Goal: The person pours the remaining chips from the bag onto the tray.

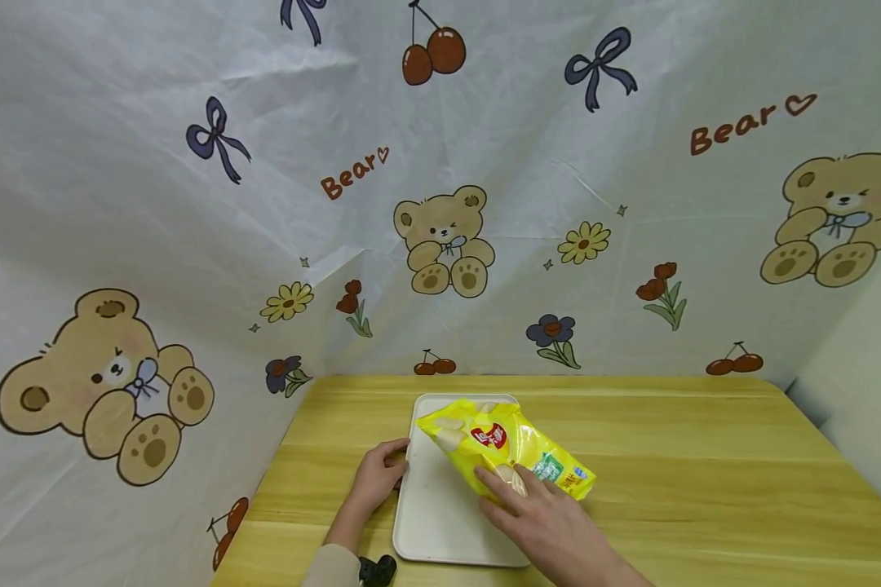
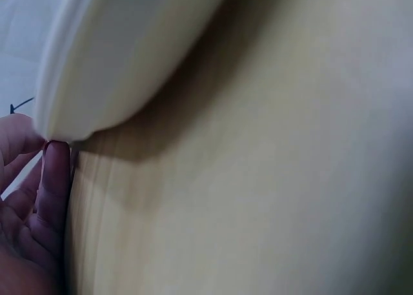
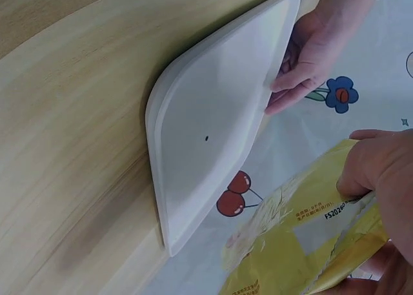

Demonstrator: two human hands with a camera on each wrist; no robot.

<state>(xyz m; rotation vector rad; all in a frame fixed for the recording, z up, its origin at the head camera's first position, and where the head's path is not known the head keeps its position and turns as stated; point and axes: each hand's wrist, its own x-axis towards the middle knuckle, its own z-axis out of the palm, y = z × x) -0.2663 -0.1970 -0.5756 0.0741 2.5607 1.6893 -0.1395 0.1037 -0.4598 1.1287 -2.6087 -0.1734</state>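
A yellow bag of potato chips (image 1: pixel 510 447) with a red logo is held above the right part of a white tray (image 1: pixel 440 522). My right hand (image 1: pixel 551 522) grips the bag near its lower end; in the right wrist view the thumb lies across the yellow wrapper (image 3: pixel 290 250). At the tray's left edge, my left hand (image 1: pixel 377 475) pinches the rim. The left wrist view shows fingers (image 2: pixel 55 185) under the tray's rim (image 2: pixel 116 62). The bag covers the tray's upper right portion in the head view.
The tray rests on a wooden table (image 1: pixel 705 473). A white cloth (image 1: pixel 514 147) printed with bears, bows and flowers hangs behind and to the left. A small black object (image 1: pixel 378 571) shows by my left sleeve (image 1: pixel 334 567).
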